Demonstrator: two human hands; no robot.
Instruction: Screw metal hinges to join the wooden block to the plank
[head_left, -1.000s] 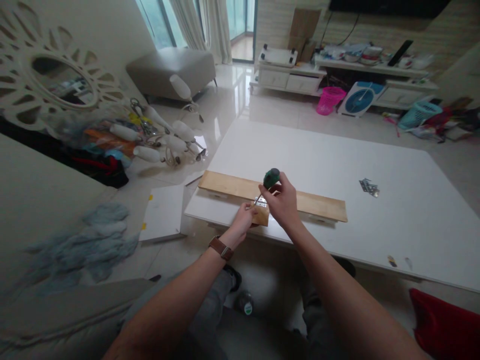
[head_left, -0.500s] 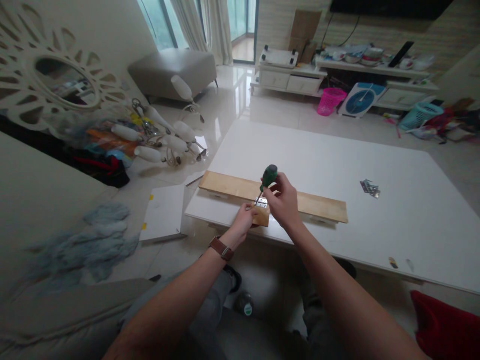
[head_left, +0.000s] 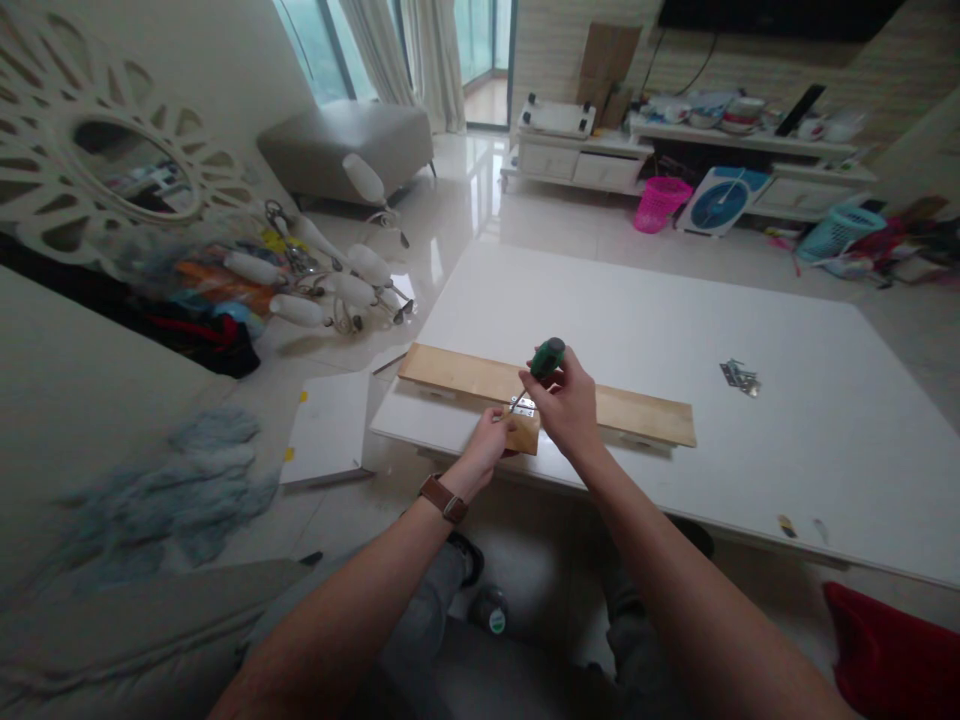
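Observation:
My right hand (head_left: 564,392) is closed round the green and black handle of a screwdriver (head_left: 548,358), whose shaft slants down to the left. The screwdriver's tip meets a silver metal hinge (head_left: 523,405), which joins a small wooden block (head_left: 523,435) and a long wooden board (head_left: 465,372). My left hand (head_left: 491,437) pinches the block's left end by the screwdriver tip; whether a screw sits between its fingers is too small to tell. The board lies across the white panel (head_left: 600,300) in front of me.
Loose metal hinges and screws (head_left: 741,378) lie on the panel to the right. A small dark and tan item (head_left: 786,525) is close to its front edge. On the floor at left are a white board (head_left: 326,425) and a lamp with several white shades (head_left: 352,290). A bottle (head_left: 491,612) stands below.
The screwdriver handle has tilted further right and down a little, and the fingers of my right hand have shifted round it. My left hand stays on the block.

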